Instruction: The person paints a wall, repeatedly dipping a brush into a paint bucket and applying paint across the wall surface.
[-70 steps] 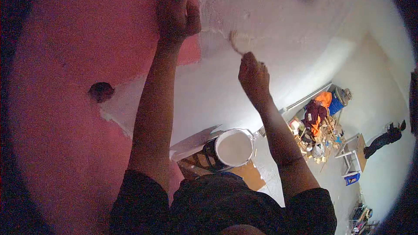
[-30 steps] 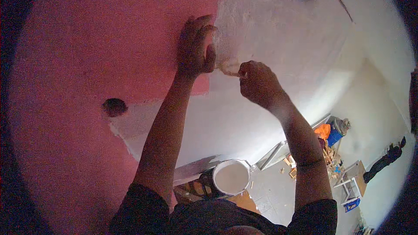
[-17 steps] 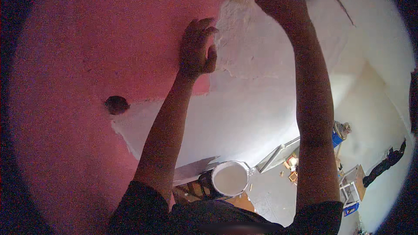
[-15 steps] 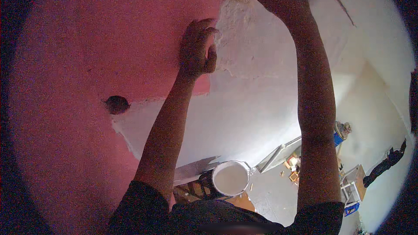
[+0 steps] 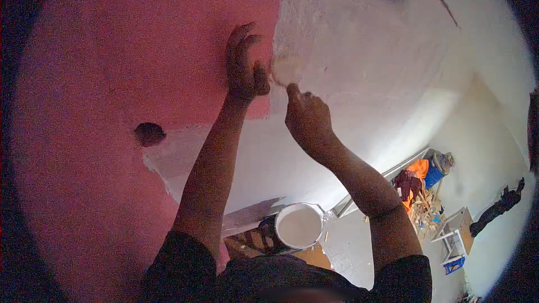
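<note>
Rough white paint (image 5: pixel 348 50) borders the pink wall (image 5: pixel 140 50); fingers of the left hand (image 5: pixel 241 73) curve loosely apart; the right hand (image 5: pixel 309 115) grips a brush (image 5: pixel 288 69), bristles blurred.

Relative to right hand (image 5: pixel 309 116): wall (image 5: pixel 359 39) free 12 to 3 o'clock; left hand (image 5: pixel 242 67) blocks 10, brush (image 5: pixel 288 69) at 11; bucket (image 5: pixel 300 226) stands lower, 6 o'clock.
</note>
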A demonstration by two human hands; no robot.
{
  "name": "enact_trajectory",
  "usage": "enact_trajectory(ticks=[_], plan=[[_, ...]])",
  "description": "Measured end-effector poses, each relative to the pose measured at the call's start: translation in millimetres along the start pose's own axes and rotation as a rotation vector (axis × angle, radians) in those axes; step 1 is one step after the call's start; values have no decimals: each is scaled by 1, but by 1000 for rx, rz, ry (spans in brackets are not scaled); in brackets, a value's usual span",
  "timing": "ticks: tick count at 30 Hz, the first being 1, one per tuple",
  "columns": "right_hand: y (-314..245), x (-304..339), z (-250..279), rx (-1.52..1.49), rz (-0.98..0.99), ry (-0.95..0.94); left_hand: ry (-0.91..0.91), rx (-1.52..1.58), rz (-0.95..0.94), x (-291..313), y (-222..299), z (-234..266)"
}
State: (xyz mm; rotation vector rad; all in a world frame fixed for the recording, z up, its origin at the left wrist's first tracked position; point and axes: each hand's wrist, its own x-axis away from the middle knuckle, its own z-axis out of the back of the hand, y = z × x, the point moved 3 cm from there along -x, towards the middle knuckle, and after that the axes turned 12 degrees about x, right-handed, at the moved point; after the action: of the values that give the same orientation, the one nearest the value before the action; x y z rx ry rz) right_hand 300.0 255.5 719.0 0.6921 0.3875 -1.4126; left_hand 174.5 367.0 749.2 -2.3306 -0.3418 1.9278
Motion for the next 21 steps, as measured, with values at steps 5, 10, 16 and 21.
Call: enact_trajectory(ticks=[5, 10, 16, 21], plan=[[2, 14, -4, -1, -29, -282, -44, -33, -88, -5, -12, 7], [33, 2, 13, -30, 51, -241, -62, -53, -32, 1, -7, 3], [36, -43, 47, -123, -151, 124, -53, -133, -218, -3, -20, 2], [41, -36, 70, -315, -272, 427, -83, -15, -34, 0, -11, 2]])
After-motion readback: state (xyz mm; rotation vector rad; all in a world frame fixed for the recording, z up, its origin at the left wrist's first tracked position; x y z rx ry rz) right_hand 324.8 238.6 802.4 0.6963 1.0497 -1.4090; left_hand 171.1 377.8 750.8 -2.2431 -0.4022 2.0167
